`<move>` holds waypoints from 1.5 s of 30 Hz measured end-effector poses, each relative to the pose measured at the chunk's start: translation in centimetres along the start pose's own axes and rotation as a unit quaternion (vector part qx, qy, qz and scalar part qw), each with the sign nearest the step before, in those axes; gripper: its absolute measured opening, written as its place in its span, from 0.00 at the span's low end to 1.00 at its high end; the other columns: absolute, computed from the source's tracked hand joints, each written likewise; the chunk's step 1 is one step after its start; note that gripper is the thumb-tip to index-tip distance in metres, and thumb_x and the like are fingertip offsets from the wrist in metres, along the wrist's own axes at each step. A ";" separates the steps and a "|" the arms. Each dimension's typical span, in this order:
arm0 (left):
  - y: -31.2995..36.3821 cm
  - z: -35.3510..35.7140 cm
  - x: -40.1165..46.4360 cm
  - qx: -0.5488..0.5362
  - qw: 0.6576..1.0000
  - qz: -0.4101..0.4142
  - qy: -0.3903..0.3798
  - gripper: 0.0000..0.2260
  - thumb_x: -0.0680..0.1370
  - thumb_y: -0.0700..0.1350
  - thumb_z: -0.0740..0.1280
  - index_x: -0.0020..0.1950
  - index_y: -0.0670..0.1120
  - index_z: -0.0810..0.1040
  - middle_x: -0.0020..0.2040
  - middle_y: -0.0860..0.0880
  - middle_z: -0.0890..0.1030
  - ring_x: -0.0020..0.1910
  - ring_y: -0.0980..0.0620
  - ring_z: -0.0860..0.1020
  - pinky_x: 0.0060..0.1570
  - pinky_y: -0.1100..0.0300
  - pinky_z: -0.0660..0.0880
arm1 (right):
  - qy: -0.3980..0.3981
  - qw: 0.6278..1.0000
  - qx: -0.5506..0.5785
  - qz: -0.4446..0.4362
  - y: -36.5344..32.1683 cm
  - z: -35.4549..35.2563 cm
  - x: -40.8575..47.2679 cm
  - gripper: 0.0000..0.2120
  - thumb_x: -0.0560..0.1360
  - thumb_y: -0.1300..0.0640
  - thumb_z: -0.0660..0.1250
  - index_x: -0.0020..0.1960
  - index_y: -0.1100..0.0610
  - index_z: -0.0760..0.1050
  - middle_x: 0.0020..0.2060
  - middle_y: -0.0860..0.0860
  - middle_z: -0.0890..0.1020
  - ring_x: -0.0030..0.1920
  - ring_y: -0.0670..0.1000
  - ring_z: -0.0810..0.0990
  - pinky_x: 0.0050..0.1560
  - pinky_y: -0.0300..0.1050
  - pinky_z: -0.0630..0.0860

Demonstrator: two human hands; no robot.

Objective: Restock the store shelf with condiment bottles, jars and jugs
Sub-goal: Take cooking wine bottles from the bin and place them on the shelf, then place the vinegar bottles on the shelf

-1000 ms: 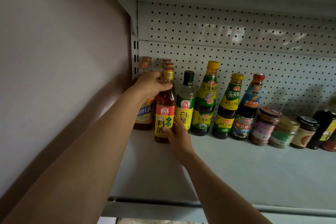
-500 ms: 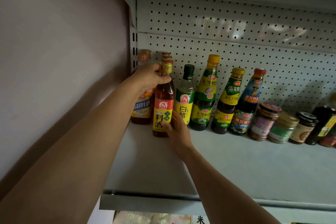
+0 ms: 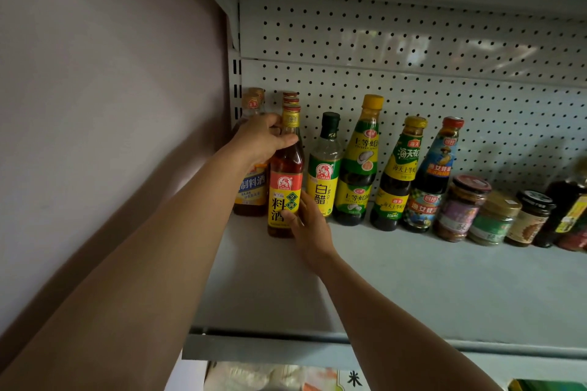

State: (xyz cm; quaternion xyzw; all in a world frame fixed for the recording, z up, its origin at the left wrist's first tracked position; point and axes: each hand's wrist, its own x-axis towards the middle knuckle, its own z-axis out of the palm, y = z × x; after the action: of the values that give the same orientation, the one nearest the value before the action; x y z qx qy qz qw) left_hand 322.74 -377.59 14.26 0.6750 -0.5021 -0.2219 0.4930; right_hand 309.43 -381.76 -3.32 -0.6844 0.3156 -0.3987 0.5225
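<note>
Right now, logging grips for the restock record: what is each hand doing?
Left hand: grips the neck of the cooking wine bottle.
Right hand: thumb and fingers pinch the same bottle low on its label.

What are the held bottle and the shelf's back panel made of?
Bottle: seemingly clear glossy glass, since amber liquid shows through and highlights glint on its shoulder; clear plastic is possible. Back panel: probably painted sheet metal, pale and matte, punched with regular rows of holes.
</note>
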 end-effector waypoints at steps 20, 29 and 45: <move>1.4 4.5 -16.6 -0.176 0.967 -0.112 0.149 0.13 0.74 0.50 0.75 0.55 0.51 0.77 0.58 0.47 0.80 0.55 0.46 0.78 0.48 0.52 0.75 | 0.025 0.968 -0.241 0.067 -10.4 -11.1 -12.8 0.12 0.79 0.44 0.66 0.55 0.50 0.82 0.46 0.49 0.82 0.48 0.54 0.79 0.45 0.44 0.71; -0.5 11.4 -34.1 -0.104 0.970 -0.200 0.094 0.26 0.69 0.43 0.79 0.63 0.54 0.74 0.60 0.42 0.76 0.54 0.44 0.77 0.36 0.58 0.74 | -0.067 0.975 -0.192 0.090 -10.2 -16.9 -26.4 0.28 0.72 0.53 0.79 0.69 0.46 0.73 0.62 0.52 0.76 0.49 0.50 0.79 0.40 0.44 0.78; -5.1 18.0 -54.6 0.088 0.953 -0.285 0.059 0.26 0.72 0.40 0.74 0.68 0.49 0.73 0.56 0.48 0.75 0.58 0.45 0.76 0.58 0.52 0.76 | -0.222 0.897 -0.362 0.121 1.1 -17.0 -43.6 0.36 0.70 0.49 0.80 0.74 0.48 0.68 0.69 0.58 0.73 0.68 0.59 0.74 0.60 0.47 0.72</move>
State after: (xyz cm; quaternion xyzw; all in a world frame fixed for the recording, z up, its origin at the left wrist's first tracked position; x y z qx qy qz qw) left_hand 289.05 -336.55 -8.45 0.8427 -0.2764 -0.2682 0.3763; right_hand 273.47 -352.98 -11.47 -0.8534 0.3944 -0.0287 0.3397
